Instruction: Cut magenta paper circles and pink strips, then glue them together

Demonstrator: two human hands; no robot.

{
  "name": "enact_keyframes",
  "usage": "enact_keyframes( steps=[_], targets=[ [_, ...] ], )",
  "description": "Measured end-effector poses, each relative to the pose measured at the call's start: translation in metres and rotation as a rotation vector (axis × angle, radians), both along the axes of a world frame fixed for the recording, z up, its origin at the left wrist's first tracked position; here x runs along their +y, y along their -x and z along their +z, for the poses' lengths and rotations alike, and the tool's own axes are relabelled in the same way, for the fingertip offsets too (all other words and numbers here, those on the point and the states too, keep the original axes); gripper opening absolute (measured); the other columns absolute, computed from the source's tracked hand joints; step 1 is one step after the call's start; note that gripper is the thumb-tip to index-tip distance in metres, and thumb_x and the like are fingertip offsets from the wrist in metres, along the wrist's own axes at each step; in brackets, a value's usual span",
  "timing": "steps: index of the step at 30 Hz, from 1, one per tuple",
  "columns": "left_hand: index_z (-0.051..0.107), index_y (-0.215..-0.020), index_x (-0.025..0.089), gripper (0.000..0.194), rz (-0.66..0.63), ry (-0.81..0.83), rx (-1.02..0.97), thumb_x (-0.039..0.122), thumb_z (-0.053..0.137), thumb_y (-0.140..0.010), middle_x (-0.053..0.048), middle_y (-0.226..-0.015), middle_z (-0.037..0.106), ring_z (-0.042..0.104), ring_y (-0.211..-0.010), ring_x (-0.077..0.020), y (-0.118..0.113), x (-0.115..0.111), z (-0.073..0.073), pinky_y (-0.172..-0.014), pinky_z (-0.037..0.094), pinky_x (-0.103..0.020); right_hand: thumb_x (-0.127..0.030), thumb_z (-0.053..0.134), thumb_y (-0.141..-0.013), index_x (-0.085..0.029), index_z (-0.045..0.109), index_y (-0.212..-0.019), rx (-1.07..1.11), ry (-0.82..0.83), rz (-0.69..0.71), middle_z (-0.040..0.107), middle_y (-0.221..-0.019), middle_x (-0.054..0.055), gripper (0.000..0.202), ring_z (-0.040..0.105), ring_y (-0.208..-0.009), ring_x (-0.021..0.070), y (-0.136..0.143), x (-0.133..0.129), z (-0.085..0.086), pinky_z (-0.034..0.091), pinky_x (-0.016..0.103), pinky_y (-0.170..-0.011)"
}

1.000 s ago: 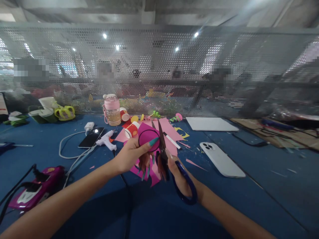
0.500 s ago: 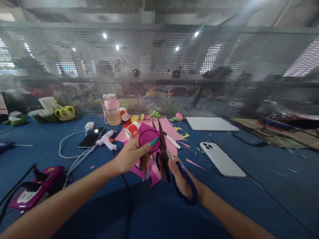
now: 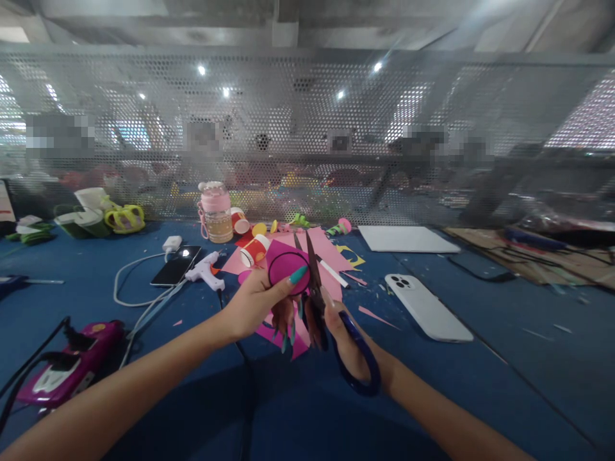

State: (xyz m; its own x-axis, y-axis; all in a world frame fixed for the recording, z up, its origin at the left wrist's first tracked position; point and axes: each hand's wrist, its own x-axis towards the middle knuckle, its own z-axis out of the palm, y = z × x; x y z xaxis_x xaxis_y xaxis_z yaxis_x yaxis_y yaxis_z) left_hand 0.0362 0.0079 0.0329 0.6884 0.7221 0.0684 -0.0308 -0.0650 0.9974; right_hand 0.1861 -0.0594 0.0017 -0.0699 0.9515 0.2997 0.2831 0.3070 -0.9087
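Note:
Between the thumb and fingers of my left hand [image 3: 262, 299] is a piece of magenta paper [image 3: 284, 270] with a black circle outline drawn on it. My right hand [image 3: 348, 336] is closed around the blue handles of a pair of scissors [image 3: 314, 275]. Their dark blades point away from me, slightly apart, at the right edge of the circle. Behind and below the held piece lie pink paper sheets [image 3: 331, 246], with a white marker [image 3: 332, 271] on top. A red and white paper cup [image 3: 254, 250] lies on its side just beyond my left hand.
On the blue table [image 3: 158, 365] to the left are a glue gun [image 3: 206, 271], a dark phone [image 3: 176, 265] and a magenta power strip [image 3: 72, 365]. A pink-lidded bottle [image 3: 216, 212] stands behind. At right lie a white phone [image 3: 427, 307] and a white laptop-like slab [image 3: 408, 239]. A perforated metal screen [image 3: 307, 115] closes the back.
My left hand and the magenta paper have shifted slightly to the right, toward the blades. The scissors and my right hand have hardly moved.

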Motion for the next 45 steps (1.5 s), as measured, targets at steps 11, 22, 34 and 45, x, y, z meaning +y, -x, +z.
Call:
enact_keyframes(
  steps=[11, 22, 34, 45],
  targets=[
    [0.054, -0.053, 0.012, 0.053, 0.022, 0.012, -0.019, 0.063, 0.06, -0.068, -0.001, -0.036, 0.055, 0.05, -0.03, -0.0085, -0.001, -0.002, 0.0, -0.033, 0.038, -0.017, -0.076, 0.026, -0.079, -0.025, 0.045, -0.069, -0.058, -0.057, -0.021, 0.042, -0.053, -0.003, 0.055, 0.043, -0.047, 0.0148, -0.003, 0.0, 0.0, 0.039, 0.029, -0.046],
    [0.054, -0.053, 0.013, 0.045, -0.047, 0.042, 0.026, 0.053, 0.06, -0.074, -0.001, -0.035, 0.054, 0.047, -0.026, -0.0087, 0.003, 0.001, 0.008, -0.028, 0.034, -0.018, -0.075, 0.025, -0.079, -0.026, 0.041, -0.061, -0.099, -0.041, 0.009, 0.046, -0.051, -0.001, 0.055, 0.049, -0.05, 0.0171, -0.004, 0.0, 0.006, 0.045, 0.031, -0.053],
    [0.052, -0.042, 0.013, 0.052, -0.054, 0.01, 0.098, 0.054, 0.058, -0.074, 0.0, -0.031, 0.049, 0.044, -0.025, -0.0058, 0.007, 0.006, 0.012, -0.028, 0.032, -0.015, -0.074, 0.028, -0.08, -0.025, 0.045, -0.066, -0.082, -0.051, 0.015, 0.045, -0.051, -0.002, 0.053, 0.047, -0.047, 0.0157, -0.005, 0.0, 0.002, 0.043, 0.03, -0.048],
    [0.053, -0.045, 0.012, 0.049, -0.087, 0.0, 0.085, 0.05, 0.057, -0.076, 0.001, -0.031, 0.049, 0.043, -0.025, -0.0057, 0.009, 0.011, 0.009, -0.027, 0.031, -0.015, -0.075, 0.023, -0.08, -0.025, 0.041, -0.064, -0.129, -0.062, 0.003, 0.045, -0.047, -0.003, 0.055, 0.048, -0.044, 0.0148, -0.004, -0.002, 0.009, 0.045, 0.028, -0.046]
  ],
)
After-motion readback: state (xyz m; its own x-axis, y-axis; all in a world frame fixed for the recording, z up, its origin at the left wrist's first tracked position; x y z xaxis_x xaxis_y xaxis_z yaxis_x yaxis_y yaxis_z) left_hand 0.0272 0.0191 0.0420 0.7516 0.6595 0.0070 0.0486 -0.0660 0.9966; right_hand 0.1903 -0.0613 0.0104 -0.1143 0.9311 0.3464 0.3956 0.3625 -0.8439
